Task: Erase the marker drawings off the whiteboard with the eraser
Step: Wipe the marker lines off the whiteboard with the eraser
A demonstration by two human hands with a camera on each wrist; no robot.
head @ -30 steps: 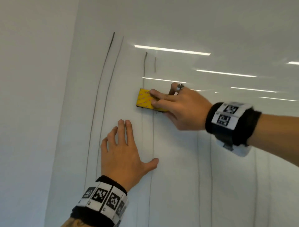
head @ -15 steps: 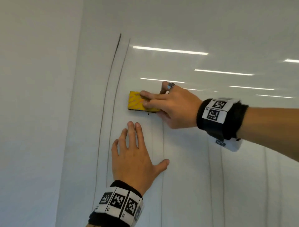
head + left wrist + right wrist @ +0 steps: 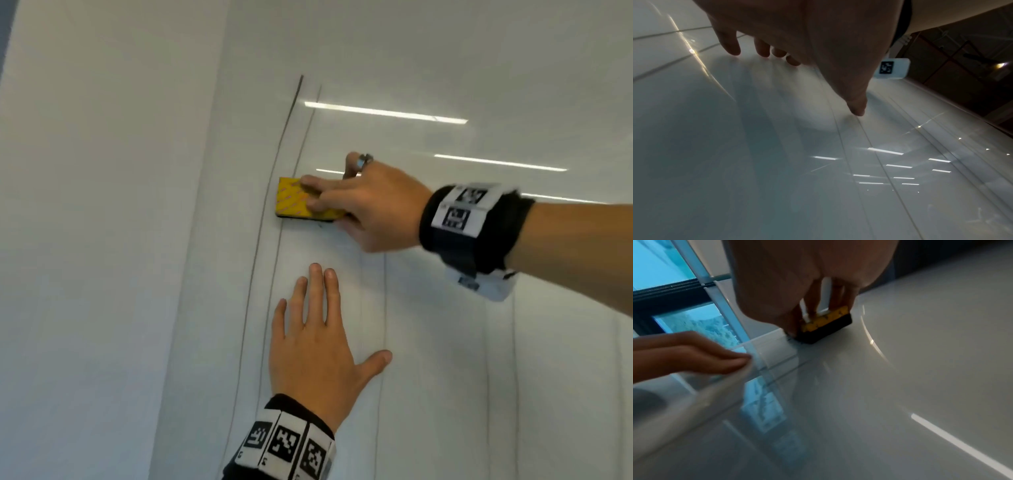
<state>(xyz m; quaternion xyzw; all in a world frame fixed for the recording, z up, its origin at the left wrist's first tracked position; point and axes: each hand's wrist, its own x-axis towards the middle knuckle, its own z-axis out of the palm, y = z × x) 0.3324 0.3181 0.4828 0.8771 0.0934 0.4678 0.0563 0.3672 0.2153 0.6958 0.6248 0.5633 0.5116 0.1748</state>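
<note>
A yellow eraser (image 3: 296, 200) with a black felt base (image 3: 824, 331) lies pressed flat against the whiteboard (image 3: 445, 68). My right hand (image 3: 363, 209) grips it, fingers across its yellow back and thumb below. The eraser's left end sits at the inner of two long dark marker lines (image 3: 274, 178) that curve down the board's left side. My left hand (image 3: 315, 346) rests flat on the board below the eraser, fingers spread and straight (image 3: 764, 50). Fainter vertical lines (image 3: 385, 308) run down the board to the right of that hand.
A plain white wall (image 3: 102, 240) borders the board on the left. Ceiling lights reflect as bright streaks (image 3: 383, 113) on the glossy board. In the right wrist view a window (image 3: 663, 264) with a dark frame shows beyond the board's edge.
My right hand has slid the eraser left across the board, from the short marks in the middle to the two long curved lines. Those short marks above the eraser are gone.
</note>
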